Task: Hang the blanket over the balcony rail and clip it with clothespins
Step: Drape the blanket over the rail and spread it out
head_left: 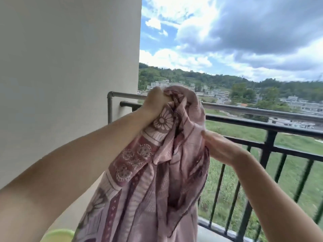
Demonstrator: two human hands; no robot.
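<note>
Gripping the bunched blanket [157, 172] high in my left hand [155, 103], right hand [222, 147] pinching its side, I see it hanging lengthwise just short of the rail [262, 111] beyond

You are standing on a balcony in bright daylight. A plain pale wall [66, 67] is filling the left side of your view. A grey pipe [110, 105] is running down that wall's outer edge. Beyond the balcony, green grass [244, 135] is spreading below, pale low buildings [218, 96] are sitting further off among trees, and wooded hills [192, 75] are rising behind them. Heavy grey and white clouds [253, 28] are covering much of a blue sky. A yellow-green rim [57, 235] is showing at the bottom edge.
</note>
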